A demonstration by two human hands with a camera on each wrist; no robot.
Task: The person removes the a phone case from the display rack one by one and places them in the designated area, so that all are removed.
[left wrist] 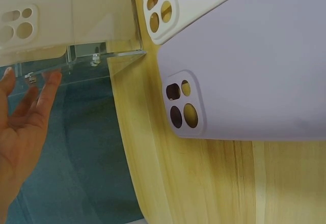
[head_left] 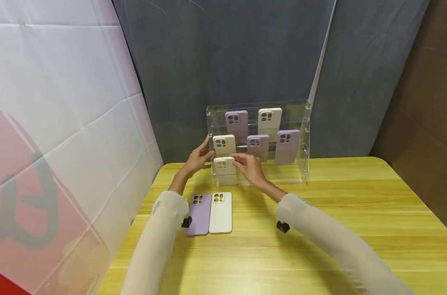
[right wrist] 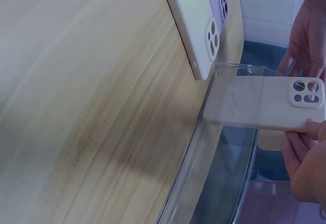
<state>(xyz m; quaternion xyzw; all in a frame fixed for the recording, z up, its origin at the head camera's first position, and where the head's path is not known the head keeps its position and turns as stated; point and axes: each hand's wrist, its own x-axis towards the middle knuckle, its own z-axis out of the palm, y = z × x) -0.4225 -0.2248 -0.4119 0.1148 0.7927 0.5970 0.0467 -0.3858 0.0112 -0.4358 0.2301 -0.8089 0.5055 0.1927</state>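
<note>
A clear acrylic display rack [head_left: 275,175] stands on the table with tiered shelves. My right hand [head_left: 250,167] pinches the upper right corner of a white phone case [head_left: 225,180] that stands in the lowest tier, at the left end. In the right wrist view the thumb of that hand [right wrist: 308,168] lies on the case's back [right wrist: 239,102], beside the camera cutouts. My left hand [head_left: 198,159] is at the rack's left side panel, fingers extended; the left wrist view shows its fingertips [left wrist: 52,76] against the clear panel. Another white case [head_left: 224,141] stands one tier up.
Higher tiers hold purple cases, such as one at the upper left [head_left: 237,123], and a white case [head_left: 269,116]. A purple case [head_left: 200,217] and a white case [head_left: 221,215] lie side by side on the wooden table [head_left: 260,262]. A grey curtain [head_left: 245,49] hangs behind.
</note>
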